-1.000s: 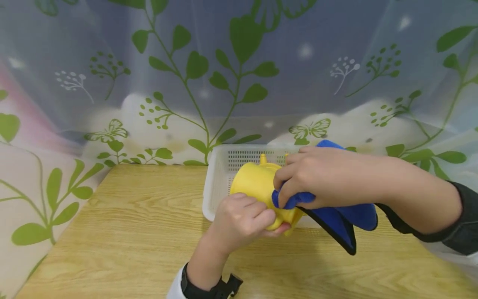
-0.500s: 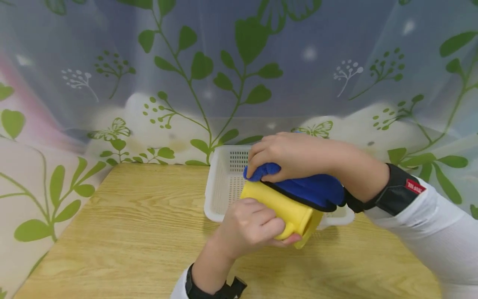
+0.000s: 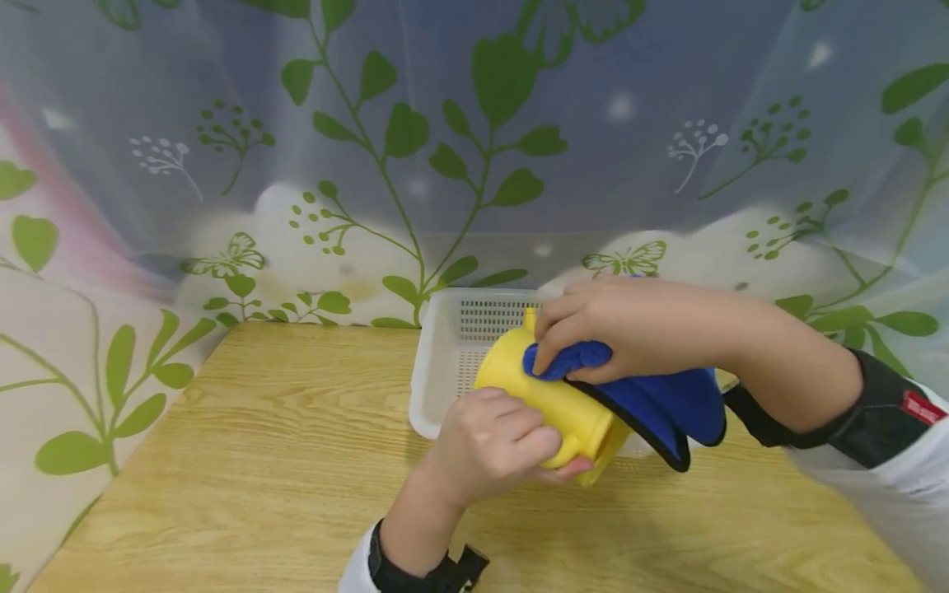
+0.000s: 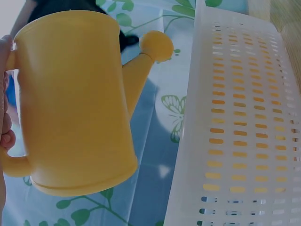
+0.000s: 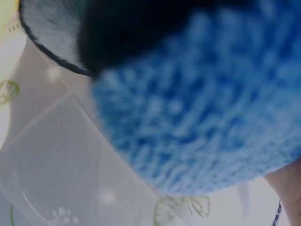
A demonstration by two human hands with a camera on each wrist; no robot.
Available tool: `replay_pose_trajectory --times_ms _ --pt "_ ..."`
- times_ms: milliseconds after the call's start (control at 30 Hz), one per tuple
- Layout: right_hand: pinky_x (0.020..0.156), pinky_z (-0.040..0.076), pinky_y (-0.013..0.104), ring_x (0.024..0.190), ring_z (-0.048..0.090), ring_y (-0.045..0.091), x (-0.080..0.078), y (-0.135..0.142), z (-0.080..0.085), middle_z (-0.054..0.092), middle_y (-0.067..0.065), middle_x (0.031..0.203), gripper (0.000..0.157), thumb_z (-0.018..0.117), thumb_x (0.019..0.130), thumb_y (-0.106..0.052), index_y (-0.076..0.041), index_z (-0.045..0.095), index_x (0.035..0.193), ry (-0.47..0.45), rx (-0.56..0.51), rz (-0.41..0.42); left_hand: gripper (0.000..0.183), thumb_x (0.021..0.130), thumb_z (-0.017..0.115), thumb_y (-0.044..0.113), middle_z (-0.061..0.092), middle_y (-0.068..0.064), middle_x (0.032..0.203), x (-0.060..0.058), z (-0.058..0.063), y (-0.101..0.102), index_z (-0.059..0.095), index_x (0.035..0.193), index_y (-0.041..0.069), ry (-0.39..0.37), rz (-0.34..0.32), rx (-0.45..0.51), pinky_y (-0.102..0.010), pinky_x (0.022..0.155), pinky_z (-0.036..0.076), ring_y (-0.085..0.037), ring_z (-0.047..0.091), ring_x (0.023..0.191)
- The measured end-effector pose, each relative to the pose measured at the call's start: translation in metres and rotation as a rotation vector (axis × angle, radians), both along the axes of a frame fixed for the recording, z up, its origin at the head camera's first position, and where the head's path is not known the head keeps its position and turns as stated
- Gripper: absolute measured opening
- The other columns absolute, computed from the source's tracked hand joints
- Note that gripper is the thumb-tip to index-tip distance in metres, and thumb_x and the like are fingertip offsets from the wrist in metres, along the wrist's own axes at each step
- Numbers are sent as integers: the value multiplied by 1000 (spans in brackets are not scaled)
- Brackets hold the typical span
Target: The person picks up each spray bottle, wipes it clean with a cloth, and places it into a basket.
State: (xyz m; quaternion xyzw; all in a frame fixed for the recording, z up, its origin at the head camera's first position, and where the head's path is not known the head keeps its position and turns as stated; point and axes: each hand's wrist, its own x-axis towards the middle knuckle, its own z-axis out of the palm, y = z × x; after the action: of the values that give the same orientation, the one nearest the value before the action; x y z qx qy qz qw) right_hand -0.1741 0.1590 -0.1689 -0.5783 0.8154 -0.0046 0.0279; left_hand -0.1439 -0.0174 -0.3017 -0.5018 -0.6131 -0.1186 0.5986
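A yellow watering can is tipped over the front of the basket in the head view. My left hand grips it by the handle. The left wrist view shows the can's smooth body and its spout with a rounded head. My right hand holds a bunched blue cloth with black edging, its fingers pressing a fold against the can's side. The cloth's loose end hangs to the right, over the can's rim. Fluffy blue fabric fills most of the right wrist view, hiding the fingers.
A white slotted plastic basket stands on the wood-grain table, behind and under the can. Behind the table hangs a curtain printed with leaves and butterflies. Black straps circle both wrists.
My right hand slid the cloth along the can toward the upper left, then came back partway to the right. The left hand keeps its grip, with the can shifted slightly.
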Motion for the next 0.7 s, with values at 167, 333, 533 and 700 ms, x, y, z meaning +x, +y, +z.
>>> replay_pose_trajectory --times_ms 167,333,533,700 --pt "76 47 34 96 52 8 13 20 6 56 -14 107 30 69 80 -15 -32 63 105 5 2 0 43 81 63 41 38 14 49 -1 -1 -1 36 54 21 -11 12 -3 -10 43 24 1 28 44" --pt "77 46 33 96 50 7 18 33 8 55 -15 110 34 69 80 -16 -35 61 107 9 -6 -11 40 81 64 41 37 14 49 -2 1 0 38 56 22 43 9 6 -10 43 26 1 30 44" --pt "78 47 33 97 52 10 14 24 0 56 -10 111 30 67 83 -15 -29 61 108 7 -48 -2 41 77 67 43 37 15 49 0 2 4 38 56 22 84 -6 -3 -8 44 26 3 30 44" --pt "81 46 34 102 51 13 3 8 -10 57 -4 111 26 65 84 -17 -24 63 108 55 -89 -24 42 77 67 43 36 14 48 2 1 6 37 55 22 80 -16 2 -9 44 22 3 28 44"
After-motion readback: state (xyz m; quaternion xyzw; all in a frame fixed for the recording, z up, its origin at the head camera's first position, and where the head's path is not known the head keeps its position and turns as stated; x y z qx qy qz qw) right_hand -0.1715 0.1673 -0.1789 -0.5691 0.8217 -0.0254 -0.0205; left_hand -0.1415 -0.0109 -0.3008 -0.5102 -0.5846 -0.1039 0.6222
